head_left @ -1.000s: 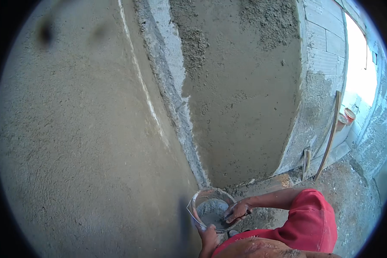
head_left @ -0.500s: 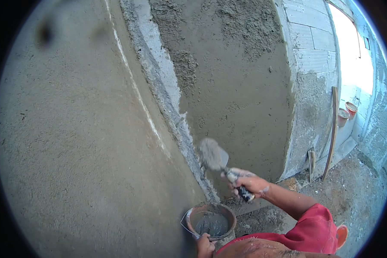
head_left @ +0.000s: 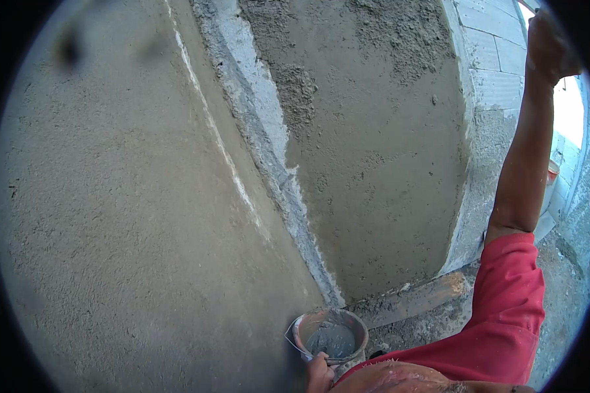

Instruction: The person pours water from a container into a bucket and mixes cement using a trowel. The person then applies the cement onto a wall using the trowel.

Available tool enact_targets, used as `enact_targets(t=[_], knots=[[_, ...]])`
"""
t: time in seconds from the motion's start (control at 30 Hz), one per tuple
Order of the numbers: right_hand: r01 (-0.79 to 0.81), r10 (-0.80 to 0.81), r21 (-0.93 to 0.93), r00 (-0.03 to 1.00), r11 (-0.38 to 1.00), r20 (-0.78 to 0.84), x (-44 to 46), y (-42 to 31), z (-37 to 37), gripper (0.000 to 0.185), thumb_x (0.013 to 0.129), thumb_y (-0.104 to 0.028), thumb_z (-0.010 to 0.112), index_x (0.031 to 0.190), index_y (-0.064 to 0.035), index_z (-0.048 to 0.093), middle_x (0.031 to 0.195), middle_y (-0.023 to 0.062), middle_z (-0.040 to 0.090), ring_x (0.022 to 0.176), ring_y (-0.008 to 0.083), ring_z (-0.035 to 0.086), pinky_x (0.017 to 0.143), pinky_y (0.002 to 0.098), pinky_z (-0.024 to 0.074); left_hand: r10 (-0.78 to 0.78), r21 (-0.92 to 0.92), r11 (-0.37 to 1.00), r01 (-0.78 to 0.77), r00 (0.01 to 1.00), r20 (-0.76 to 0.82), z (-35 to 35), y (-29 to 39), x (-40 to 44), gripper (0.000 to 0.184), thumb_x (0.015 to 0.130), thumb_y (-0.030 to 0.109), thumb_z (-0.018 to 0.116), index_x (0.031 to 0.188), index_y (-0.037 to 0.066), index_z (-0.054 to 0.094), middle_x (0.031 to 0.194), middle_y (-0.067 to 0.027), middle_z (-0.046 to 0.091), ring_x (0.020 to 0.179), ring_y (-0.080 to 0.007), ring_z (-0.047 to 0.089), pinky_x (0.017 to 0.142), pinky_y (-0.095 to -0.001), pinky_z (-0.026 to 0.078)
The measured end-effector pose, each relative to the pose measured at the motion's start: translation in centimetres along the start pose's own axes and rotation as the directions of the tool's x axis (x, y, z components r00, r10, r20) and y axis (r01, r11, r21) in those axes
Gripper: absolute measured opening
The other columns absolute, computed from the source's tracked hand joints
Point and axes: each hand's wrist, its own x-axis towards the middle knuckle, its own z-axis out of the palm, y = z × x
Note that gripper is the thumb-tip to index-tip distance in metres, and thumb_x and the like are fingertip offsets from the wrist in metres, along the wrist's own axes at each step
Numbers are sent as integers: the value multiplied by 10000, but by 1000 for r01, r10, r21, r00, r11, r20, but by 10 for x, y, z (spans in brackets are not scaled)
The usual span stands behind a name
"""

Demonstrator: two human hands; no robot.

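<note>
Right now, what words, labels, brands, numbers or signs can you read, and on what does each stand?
None: no lettering can be read on the mortar bucket, the left wall or the red sleeve.
The far pail is too small to tell.

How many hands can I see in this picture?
2. The left hand is at the bottom, on the near rim of the bucket. The right hand is raised at the upper right, blurred. No others show, and neither of these is fully hidden.
</note>
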Motion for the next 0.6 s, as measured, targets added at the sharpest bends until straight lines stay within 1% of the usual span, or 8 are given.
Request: enact_targets(t=[0.13, 0.17, 0.23, 0.27, 0.3, 0.33, 0.43, 0.6], knots=[[18, -20, -69, 999, 997, -39, -44, 6, 30, 619, 937, -102, 699, 1502, -144, 452, 1220, 151, 694, 1083, 294, 693, 930, 401, 556, -141, -7, 990, 143, 979, 145, -40, -11, 94, 774, 823, 75, 573, 1508, 2, 220, 1375, -311, 541, 1071, -442, 687, 978, -625, 582], [12, 25, -136, 965, 991, 261, -60, -1, 30, 707, 1015, -89, 473, 1572, 127, 95, 1335, 402, 531, 949, 381, 728, 841, 290, 654, -79, -5, 997, 80, 992, 98, -32, -13, 92, 795, 815, 68, 573, 1521, 29, 211, 1379, -311, 535, 1087, -444, 681, 983, -634, 578], [385, -351, -127, 908, 914, 228, -146, 56, 69, 712, 1015, -53, 473, 1574, 130, 73, 1335, 389, 542, 958, 346, 729, 797, 258, 662, 87, -29, 996, -85, 995, 48, -10, -14, 71, 830, 794, 43, 571, 1539, 75, 205, 1380, -308, 528, 1099, -451, 674, 974, -650, 578], [133, -55, -173, 918, 976, 393, -197, 43, 77, 575, 962, -125, 577, 1436, -16, 271, 1091, 275, 628, 917, 372, 735, 754, 403, 608, 188, -54, 981, -186, 981, 43, 2, -16, 60, 845, 783, 24, 569, 1543, 94, 208, 1376, -306, 528, 1096, -456, 674, 959, -659, 584], [-109, 237, -262, 815, 959, 529, -249, 18, 87, 444, 909, -198, 681, 1299, -162, 469, 848, 162, 713, 875, 398, 742, 711, 548, 555, 237, -66, 970, -234, 971, 35, 14, -18, 49, 854, 774, 10, 566, 1545, 101, 211, 1373, -299, 529, 1094, -456, 675, 937, -656, 595], [-145, 394, -367, 389, 919, 833, -288, -4, 80, 400, 917, -167, 644, 1284, -216, 491, 894, 173, 721, 885, 416, 730, 729, 543, 562, 285, -77, 956, -282, 958, 27, 26, -20, 38, 865, 765, -4, 564, 1547, 109, 214, 1371, -293, 529, 1091, -456, 676, 916, -654, 605], [-121, 68, -175, -603, 977, 795, -379, -85, -59, 471, 883, -114, 633, 1320, -239, 513, 959, 191, 719, 936, 432, 715, 802, 540, 563, 308, -123, 945, -302, 951, 31, 57, 19, -18, 928, 750, -89, 522, 1567, 223, 212, 1433, -229, 476, 1137, -437, 641, 812, -603, 638], [-700, -472, -409, -705, 586, 530, -339, -161, -276, 446, 837, -145, 704, 1259, -107, 565, 955, 247, 674, 924, 468, 661, 792, 540, 503, 280, -142, 950, -278, 960, -7, 63, 27, -64, 741, 822, -83, 522, 1512, 87, 312, 1272, -194, 562, 945, -375, 696, 753, -608, 644]])
